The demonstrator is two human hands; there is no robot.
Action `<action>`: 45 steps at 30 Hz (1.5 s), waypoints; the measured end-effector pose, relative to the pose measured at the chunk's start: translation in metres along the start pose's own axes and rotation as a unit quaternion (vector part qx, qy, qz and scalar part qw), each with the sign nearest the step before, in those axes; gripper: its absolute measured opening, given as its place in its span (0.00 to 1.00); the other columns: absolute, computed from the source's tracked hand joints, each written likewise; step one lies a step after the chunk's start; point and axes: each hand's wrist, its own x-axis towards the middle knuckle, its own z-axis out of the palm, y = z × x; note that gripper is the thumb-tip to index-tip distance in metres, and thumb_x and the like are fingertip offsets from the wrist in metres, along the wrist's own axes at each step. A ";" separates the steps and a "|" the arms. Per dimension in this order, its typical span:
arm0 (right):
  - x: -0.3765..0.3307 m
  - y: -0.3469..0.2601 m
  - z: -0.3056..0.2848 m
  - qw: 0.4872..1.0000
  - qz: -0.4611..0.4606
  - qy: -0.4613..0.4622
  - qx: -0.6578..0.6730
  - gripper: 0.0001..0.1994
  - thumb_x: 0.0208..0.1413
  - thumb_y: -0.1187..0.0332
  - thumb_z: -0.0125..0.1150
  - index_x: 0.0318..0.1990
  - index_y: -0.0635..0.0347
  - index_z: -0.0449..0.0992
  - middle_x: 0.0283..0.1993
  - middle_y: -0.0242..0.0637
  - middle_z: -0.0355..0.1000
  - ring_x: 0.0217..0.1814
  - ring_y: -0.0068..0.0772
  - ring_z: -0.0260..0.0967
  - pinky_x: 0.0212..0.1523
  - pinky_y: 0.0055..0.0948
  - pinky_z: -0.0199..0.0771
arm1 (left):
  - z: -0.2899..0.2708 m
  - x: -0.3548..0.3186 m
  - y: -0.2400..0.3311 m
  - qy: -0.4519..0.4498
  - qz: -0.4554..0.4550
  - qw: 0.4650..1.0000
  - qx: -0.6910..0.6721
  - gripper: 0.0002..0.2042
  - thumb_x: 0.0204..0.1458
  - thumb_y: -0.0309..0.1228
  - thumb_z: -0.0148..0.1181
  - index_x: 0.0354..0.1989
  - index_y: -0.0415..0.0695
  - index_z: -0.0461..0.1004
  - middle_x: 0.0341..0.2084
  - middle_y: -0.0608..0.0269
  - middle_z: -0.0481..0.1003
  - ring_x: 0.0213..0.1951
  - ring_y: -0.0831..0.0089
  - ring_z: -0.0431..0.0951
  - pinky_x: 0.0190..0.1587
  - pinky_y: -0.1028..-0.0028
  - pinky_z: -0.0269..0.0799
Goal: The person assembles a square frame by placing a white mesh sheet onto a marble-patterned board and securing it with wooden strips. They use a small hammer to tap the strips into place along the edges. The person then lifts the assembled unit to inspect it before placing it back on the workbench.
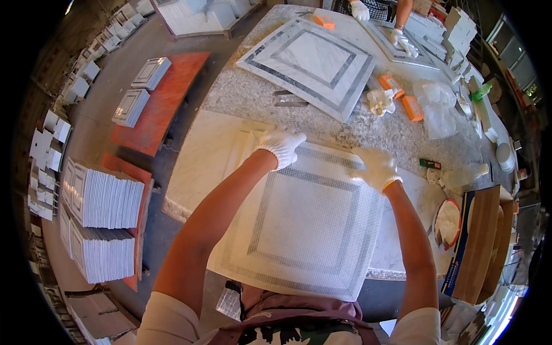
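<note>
A large square tile panel (313,207) with grey border bands lies in front of me, covered by a fine white mesh. Its near edge sticks out past the table toward my body. My left hand (282,146), in a white knit glove, is closed at the panel's far edge, left of its middle. At the far right corner my right hand (375,168), gloved too, grips the panel with the thumb over the mesh. The fingertips of both hands are partly hidden. Under the panel is a pale marble slab (198,144).
Beyond lies a finished marble panel (313,63). Orange blocks (412,108), a crumpled plastic bag (434,103), a bowl of white paste (447,223) and a cardboard box (480,247) stand right. Across the table a co-worker's gloved hands (403,43) touch another panel. Tile stacks (109,198) stand left.
</note>
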 end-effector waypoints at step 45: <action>0.005 -0.035 0.038 0.971 -0.063 0.227 0.026 0.10 0.49 0.62 0.65 0.39 0.50 0.78 0.37 0.33 0.74 0.47 0.42 0.70 0.54 0.43 0.66 | 0.036 -0.011 0.028 0.202 -0.050 0.972 0.109 0.08 0.54 0.31 0.55 0.41 0.48 0.75 0.40 0.61 0.75 0.46 0.62 0.75 0.46 0.62 0.69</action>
